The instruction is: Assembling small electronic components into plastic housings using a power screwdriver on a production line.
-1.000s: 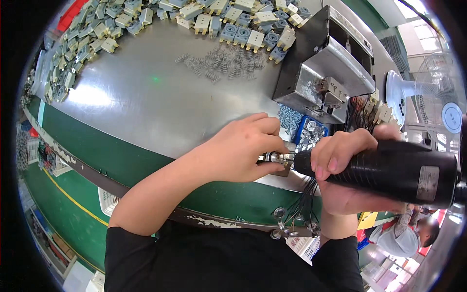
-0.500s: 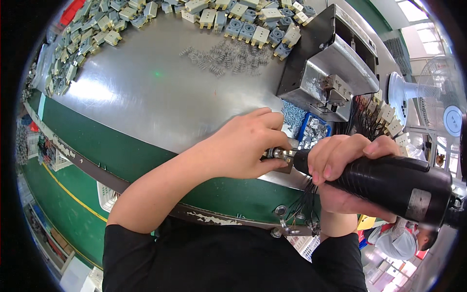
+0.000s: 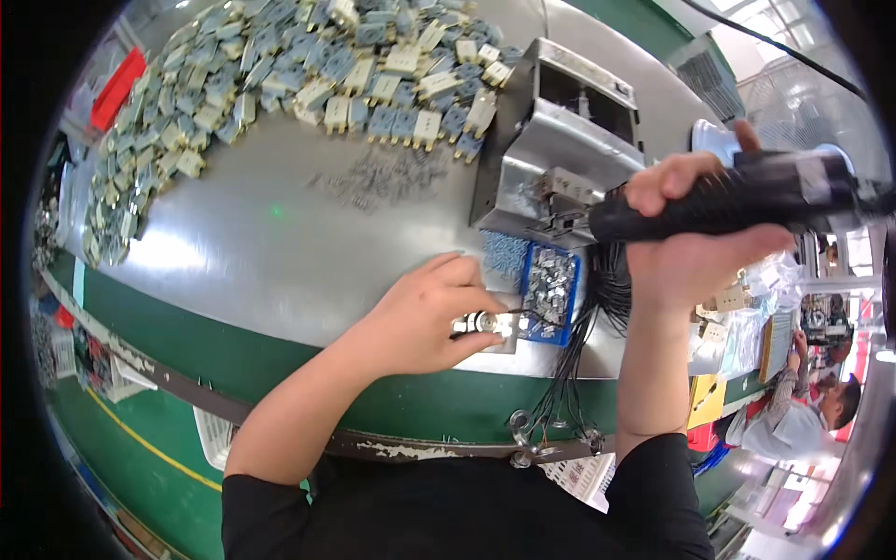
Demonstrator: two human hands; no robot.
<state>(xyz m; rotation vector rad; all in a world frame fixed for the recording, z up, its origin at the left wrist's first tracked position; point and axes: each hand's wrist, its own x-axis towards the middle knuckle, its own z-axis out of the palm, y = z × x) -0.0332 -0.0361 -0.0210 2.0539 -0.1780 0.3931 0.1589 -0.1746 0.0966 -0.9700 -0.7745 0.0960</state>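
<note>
My left hand [image 3: 422, 315], low over the near edge of the metal tabletop, pinches a small metal fitting [image 3: 485, 323] with a black end between thumb and fingers. A thin black wire seems to run from the fitting toward the right. My right hand [image 3: 667, 266] is wrapped round a black power screwdriver [image 3: 714, 205], held sideways and slightly blurred. Its nose overlaps the front mechanism of a steel box-shaped machine [image 3: 537, 154]; whether they touch, I cannot tell. Between my hands sits a blue tray [image 3: 558, 339] of small metal parts, with loose screws [image 3: 504, 250] beside it.
Grey-and-cream switch-like blocks [image 3: 401, 61] lie heaped across the back and left. Small springs [image 3: 383, 177] are scattered before them. Black wires [image 3: 611, 289] hang over the near table edge [image 3: 373, 448]. A seated person [image 3: 784, 425] is at the far right.
The screwdriver has left the fitting in my left hand and risen, with my right hand, to the steel machine's front. My left hand keeps its pinch. The whole view has shifted.
</note>
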